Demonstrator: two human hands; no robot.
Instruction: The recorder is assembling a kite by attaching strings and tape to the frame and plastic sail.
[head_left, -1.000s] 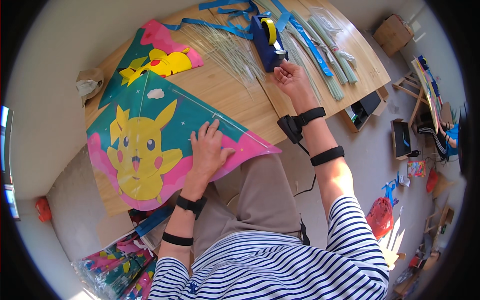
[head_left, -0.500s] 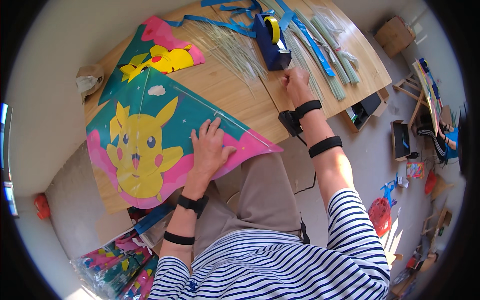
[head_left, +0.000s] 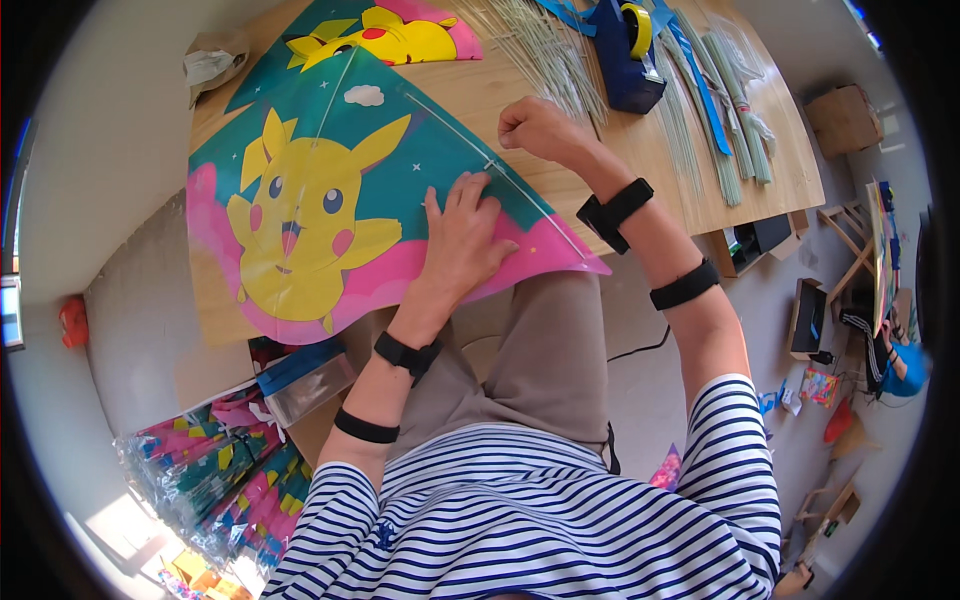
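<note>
A kite sheet [head_left: 420, 150] in teal and pink, with a yellow cartoon animal printed on it, lies over the near left part of the table. Along its right edge runs a thin pale rod [head_left: 530, 195], and another runs down the middle. My left hand [head_left: 463, 235] rests flat on the sheet beside the edge rod, fingers spread. Above the table, to the right of the sheet, my right hand [head_left: 538, 130] is closed with fingertips together; whatever they pinch is too small to see. A blue tape dispenser [head_left: 622, 75] with a yellow roll stands beyond it.
Behind lies a second kite sheet [head_left: 400, 38]. Loose thin rods [head_left: 545, 50], bundled rods [head_left: 745, 125] and blue strips [head_left: 712, 105] cover the far right tabletop. Wrapped kites [head_left: 225, 480] sit at lower left. Another person [head_left: 890, 360] is at the far right.
My right hand has come away from the tape dispenser, moving left toward the kite sheet's edge. My left hand stays on the sheet. The whole view has shifted.
</note>
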